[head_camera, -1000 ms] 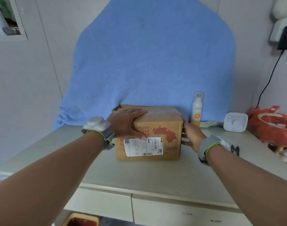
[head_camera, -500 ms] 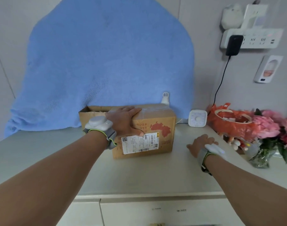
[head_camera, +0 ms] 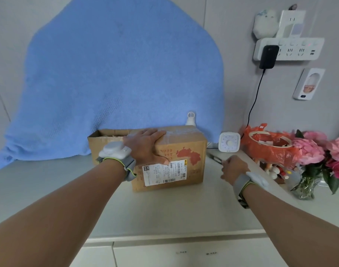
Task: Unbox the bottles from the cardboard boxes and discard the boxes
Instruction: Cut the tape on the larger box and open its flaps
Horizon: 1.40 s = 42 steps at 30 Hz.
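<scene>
A taped cardboard box (head_camera: 184, 151) with a white shipping label stands on the pale counter (head_camera: 164, 212); its far left flap is open. My left hand (head_camera: 145, 147) lies over the box's top front edge, thumb on the front face, gripping it. Just right of the box, my right hand (head_camera: 234, 168) is curled around a slim grey tool (head_camera: 215, 159) whose tip points at the box's right side. Behind the box only the white top of a bottle (head_camera: 190, 118) shows; what is inside the box is hidden.
A blue towel (head_camera: 116, 83) hangs on the wall behind. A white timer (head_camera: 229, 141), an orange plastic bag (head_camera: 268, 149) and a glass vase of pink flowers (head_camera: 315, 157) crowd the right of the counter. A power strip (head_camera: 288, 49) with a black cord is on the wall.
My right hand left the box's side, went to the counter on the right, closed on the grey tool and came back toward the box. My left hand stayed on the box.
</scene>
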Motion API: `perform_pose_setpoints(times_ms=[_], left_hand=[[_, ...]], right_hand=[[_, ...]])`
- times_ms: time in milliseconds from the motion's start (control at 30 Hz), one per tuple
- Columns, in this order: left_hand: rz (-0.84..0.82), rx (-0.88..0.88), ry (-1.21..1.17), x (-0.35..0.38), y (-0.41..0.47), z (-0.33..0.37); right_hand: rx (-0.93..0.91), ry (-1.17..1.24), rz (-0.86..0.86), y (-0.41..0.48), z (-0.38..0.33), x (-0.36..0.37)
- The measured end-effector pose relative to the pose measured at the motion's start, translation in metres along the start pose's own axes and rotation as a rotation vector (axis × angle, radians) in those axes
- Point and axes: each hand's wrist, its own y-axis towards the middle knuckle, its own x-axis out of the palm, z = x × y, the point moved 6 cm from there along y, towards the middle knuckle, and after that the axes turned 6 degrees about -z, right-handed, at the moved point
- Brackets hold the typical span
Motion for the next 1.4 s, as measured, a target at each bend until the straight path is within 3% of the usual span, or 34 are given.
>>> perform_pose_setpoints(times_ms=[133, 300, 500, 800, 933, 1100, 1400], left_hand=[[-0.003, 0.004, 0.001, 0.000, 0.001, 0.000], [-0.003, 0.010, -0.006, 0.001, 0.001, -0.001], [-0.009, 0.041, -0.034, 0.003, 0.005, -0.007], [-0.002, 0.132, -0.020, -0.001, 0.011, -0.010], [-0.014, 0.161, -0.123, -0.005, 0.011, -0.004], [-0.067, 0.062, -0.278, -0.006, 0.014, -0.001], [0.057, 0.017, -0.299, -0.019, 0.012, 0.010]], right_hand=[[-0.265, 0.341, 0.172, -0.008, -0.056, -0.028], [-0.460, 0.590, 0.153, -0.018, -0.112, -0.051], [-0.644, 0.400, 0.254, -0.013, -0.150, -0.075], [-0.829, 0.253, 0.038, -0.014, -0.192, -0.058], [-0.810, 0.174, -0.103, -0.012, -0.189, -0.037], [-0.669, 0.495, -0.182, -0.001, -0.169, -0.038], [-0.603, 0.375, -0.030, 0.017, -0.143, -0.059]])
